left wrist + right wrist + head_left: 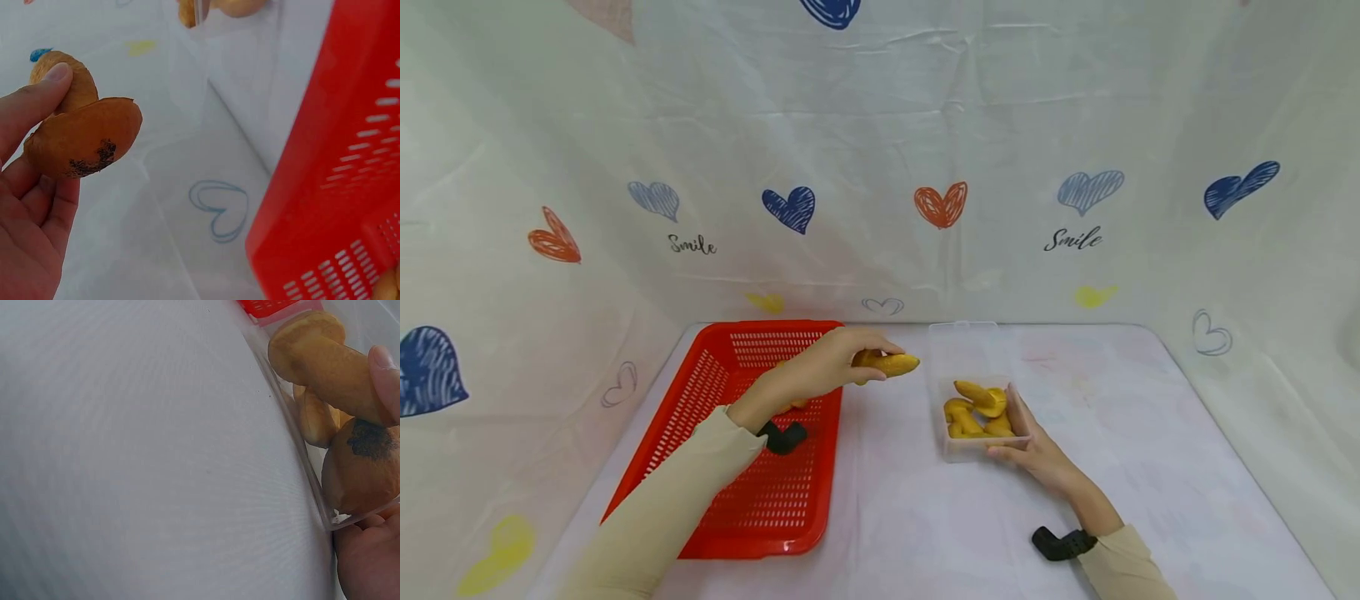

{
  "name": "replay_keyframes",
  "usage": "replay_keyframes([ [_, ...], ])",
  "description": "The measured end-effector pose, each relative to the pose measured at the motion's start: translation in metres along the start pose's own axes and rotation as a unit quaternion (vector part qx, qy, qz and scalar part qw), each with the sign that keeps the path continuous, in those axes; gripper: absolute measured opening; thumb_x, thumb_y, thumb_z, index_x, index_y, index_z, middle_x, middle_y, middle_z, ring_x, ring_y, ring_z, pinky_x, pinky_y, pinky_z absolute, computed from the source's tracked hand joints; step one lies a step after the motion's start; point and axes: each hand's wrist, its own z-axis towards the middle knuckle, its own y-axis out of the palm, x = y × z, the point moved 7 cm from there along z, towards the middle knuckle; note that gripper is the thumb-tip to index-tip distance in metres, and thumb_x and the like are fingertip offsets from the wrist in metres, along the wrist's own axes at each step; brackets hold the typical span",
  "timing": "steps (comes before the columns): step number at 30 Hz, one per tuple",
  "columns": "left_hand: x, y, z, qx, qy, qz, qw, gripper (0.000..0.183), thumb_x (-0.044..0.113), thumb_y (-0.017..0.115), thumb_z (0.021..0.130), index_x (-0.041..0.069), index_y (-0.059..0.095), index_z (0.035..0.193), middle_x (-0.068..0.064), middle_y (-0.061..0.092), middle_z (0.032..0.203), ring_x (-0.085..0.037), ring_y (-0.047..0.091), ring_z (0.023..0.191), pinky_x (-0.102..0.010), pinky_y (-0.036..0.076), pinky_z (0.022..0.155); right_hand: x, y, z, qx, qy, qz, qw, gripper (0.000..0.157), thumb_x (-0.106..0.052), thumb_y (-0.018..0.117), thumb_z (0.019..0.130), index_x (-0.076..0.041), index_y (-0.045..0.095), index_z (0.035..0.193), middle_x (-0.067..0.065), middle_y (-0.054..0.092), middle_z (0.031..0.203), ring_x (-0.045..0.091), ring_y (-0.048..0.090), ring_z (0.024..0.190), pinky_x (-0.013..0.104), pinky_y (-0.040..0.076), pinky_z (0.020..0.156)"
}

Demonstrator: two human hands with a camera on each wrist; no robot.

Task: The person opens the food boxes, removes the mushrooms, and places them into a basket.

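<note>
My left hand [827, 364] pinches a yellow-brown mushroom [897, 364] between thumb and fingers, in the air just right of the red basket. Up close in the left wrist view, the held mushroom [87, 140] has a rounded cap with a dark speckled patch. My right hand [1043, 457] grips the right front corner of a clear plastic box [958, 452], its thumb along the front wall. Several mushrooms [967, 414] lie piled in that box. One of them, a thick-stemmed mushroom [337, 369], has a fingertip of the right hand over its end in the right wrist view.
A large red slotted basket [829, 475] stands at the left under my left forearm. More mushrooms [797, 404] lie inside it, partly hidden by the wrist. The box's clear lid [962, 350] stands open at the back. A sheet printed with hearts [850, 150] hangs behind the table.
</note>
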Motion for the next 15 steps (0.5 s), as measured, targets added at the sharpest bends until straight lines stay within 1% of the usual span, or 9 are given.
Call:
replay_keyframes([
  [2,-0.005,-0.007,-0.01,0.01,-0.007,0.008,0.9999,0.041,0.014,0.075,0.089,0.018,0.067,0.129,0.005,0.065,0.115,-0.015,0.059,0.099,-0.025,0.055,0.081,0.0,0.0,0.0,0.001,0.0,-0.001,1.0,0.106,-0.008,0.07,0.093,-0.022,-0.011,0.16,0.013,-0.015,0.164,0.037,-0.011,0.148,0.0,0.018,0.101],
  [4,-0.011,-0.013,-0.019,0.02,-0.011,0.016,0.9996,0.04,0.014,0.076,0.089,0.02,0.068,0.128,0.006,0.065,0.114,-0.015,0.058,0.1,-0.026,0.055,0.082,0.0,0.0,0.0,0.0,0.002,-0.001,1.0,0.106,-0.008,0.07,0.094,-0.021,-0.011,0.16,0.012,-0.016,0.164,0.037,-0.011,0.148,0.0,0.017,0.101],
  [8,-0.021,-0.025,-0.039,0.036,-0.028,0.018,0.9988,0.04,0.016,0.076,0.089,0.022,0.068,0.128,0.007,0.064,0.111,-0.017,0.058,0.098,-0.029,0.055,0.081,0.0,0.0,0.0,-0.002,0.004,0.0,1.0,0.106,-0.007,0.07,0.094,-0.019,-0.012,0.16,0.013,-0.016,0.164,0.037,-0.011,0.148,0.0,0.018,0.1],
  [11,-0.028,-0.033,-0.053,0.047,-0.038,0.015,0.9981,0.041,0.017,0.076,0.09,0.02,0.067,0.129,0.005,0.063,0.111,-0.018,0.058,0.097,-0.031,0.055,0.081,0.0,0.001,0.0,-0.002,0.005,0.002,1.0,0.106,-0.007,0.07,0.094,-0.018,-0.012,0.16,0.014,-0.016,0.164,0.038,-0.011,0.148,0.0,0.019,0.1],
  [15,-0.038,-0.041,-0.071,0.065,-0.036,0.015,0.9971,0.043,0.016,0.077,0.089,0.015,0.066,0.13,0.003,0.066,0.114,-0.018,0.058,0.101,-0.034,0.055,0.086,0.0,0.001,0.0,-0.005,0.006,0.007,1.0,0.105,-0.007,0.069,0.094,-0.018,-0.013,0.159,0.014,-0.017,0.164,0.037,-0.012,0.148,0.0,0.019,0.1],
])
